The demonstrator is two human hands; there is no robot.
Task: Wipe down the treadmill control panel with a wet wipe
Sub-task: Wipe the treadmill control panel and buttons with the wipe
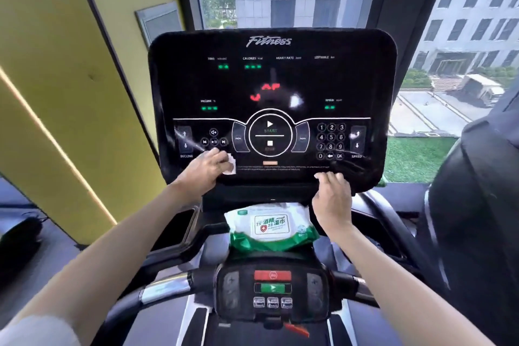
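Note:
The black glossy treadmill control panel [272, 84] stands upright in front of me, with lit green and red readouts and touch keys. My left hand [203, 170] presses a small white wet wipe [230, 164] against the panel's lower left, just under the media keys. My right hand [332, 199] rests on the panel's bottom edge at the lower right, its fingers curled over the rim below the number keys.
A green and white pack of wet wipes [271, 226] lies on the console shelf below the panel. Lower down is the handlebar unit [272, 289] with red and green buttons. A yellow wall is at the left, a window behind.

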